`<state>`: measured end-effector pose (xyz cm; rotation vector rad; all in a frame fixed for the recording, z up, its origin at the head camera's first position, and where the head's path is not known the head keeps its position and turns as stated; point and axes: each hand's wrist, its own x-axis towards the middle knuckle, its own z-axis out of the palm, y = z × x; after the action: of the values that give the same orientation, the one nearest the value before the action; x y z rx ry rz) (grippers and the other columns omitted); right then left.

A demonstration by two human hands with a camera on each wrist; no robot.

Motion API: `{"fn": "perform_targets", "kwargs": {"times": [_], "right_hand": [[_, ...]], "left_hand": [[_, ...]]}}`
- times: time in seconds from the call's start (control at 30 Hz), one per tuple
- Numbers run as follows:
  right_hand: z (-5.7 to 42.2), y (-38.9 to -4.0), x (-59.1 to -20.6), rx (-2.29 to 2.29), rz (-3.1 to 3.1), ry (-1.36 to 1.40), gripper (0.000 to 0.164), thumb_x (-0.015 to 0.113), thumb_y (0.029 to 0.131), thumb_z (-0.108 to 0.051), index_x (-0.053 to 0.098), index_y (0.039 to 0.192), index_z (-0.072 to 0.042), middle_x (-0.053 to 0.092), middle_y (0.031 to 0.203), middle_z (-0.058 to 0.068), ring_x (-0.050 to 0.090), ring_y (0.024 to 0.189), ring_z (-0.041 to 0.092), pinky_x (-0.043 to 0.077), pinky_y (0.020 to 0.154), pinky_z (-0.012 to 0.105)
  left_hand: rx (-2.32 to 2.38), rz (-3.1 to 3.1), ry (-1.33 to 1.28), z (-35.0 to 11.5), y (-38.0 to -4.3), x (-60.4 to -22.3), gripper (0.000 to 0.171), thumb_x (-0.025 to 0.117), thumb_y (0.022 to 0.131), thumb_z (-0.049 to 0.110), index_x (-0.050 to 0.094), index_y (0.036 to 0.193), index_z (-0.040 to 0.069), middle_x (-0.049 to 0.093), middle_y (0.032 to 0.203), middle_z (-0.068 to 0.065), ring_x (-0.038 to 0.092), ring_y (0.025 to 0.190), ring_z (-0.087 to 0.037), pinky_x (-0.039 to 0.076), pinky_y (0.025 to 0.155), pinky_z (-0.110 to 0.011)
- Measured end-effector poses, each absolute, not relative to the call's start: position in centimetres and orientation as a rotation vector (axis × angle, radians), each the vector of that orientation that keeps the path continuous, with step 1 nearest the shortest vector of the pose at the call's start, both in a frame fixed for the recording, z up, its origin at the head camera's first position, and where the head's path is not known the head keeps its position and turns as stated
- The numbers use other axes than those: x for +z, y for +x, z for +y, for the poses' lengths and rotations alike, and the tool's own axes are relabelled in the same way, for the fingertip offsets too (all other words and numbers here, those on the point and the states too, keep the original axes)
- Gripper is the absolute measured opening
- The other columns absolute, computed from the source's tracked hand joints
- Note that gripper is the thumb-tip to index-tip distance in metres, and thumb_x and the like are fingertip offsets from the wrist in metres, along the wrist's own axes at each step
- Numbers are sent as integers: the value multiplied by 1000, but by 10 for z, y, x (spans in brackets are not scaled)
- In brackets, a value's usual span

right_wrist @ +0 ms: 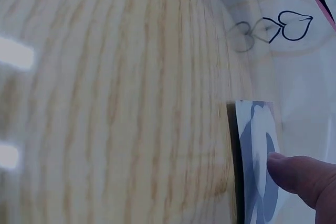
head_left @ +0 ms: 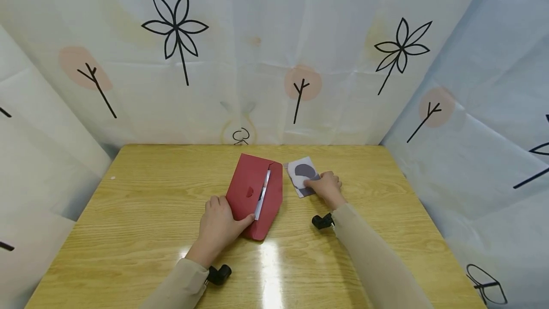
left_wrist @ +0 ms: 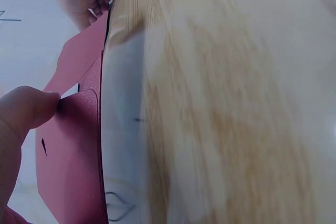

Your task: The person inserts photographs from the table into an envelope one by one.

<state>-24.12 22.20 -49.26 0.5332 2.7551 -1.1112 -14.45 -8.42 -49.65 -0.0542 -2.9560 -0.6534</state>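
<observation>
A red envelope (head_left: 252, 182) with its flap lifted is in the middle of the head view. White paper (head_left: 263, 196) shows in its opening. My left hand (head_left: 220, 223) grips the envelope's near left side, its thumb lying on the front beside the white paper; the left wrist view shows this thumb (left_wrist: 31, 108) against the red face. My right hand (head_left: 328, 187) pinches white and grey cards (head_left: 302, 169) just right of the envelope, thumb on top; in the right wrist view the cards (right_wrist: 257, 135) appear edge-on. The fingers beneath the cards are hidden.
The wood-grain table (head_left: 163, 204) reaches back to a white curtain (head_left: 240, 37) with line-drawn flowers. More curtain hangs at both sides. Small black wrist devices stick out at the left wrist (head_left: 219, 274) and right wrist (head_left: 322, 221). A tiny white scrap (head_left: 113, 178) lies at far left.
</observation>
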Motion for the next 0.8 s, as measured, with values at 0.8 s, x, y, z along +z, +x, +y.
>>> {"fn": "perform_targets", "kwargs": {"times": [0.8], "right_hand": [[224, -243, -491, -1151, 2810, 420, 63, 75, 84, -31, 42, 124, 5, 52, 114, 24, 53, 100, 35, 44, 84, 46]], "left_hand": [[-648, -2955, -56, -84, -147, -496, 88, 69, 70, 68, 51, 107, -10, 46, 95, -16, 45, 85, -29, 48, 64, -40]]}}
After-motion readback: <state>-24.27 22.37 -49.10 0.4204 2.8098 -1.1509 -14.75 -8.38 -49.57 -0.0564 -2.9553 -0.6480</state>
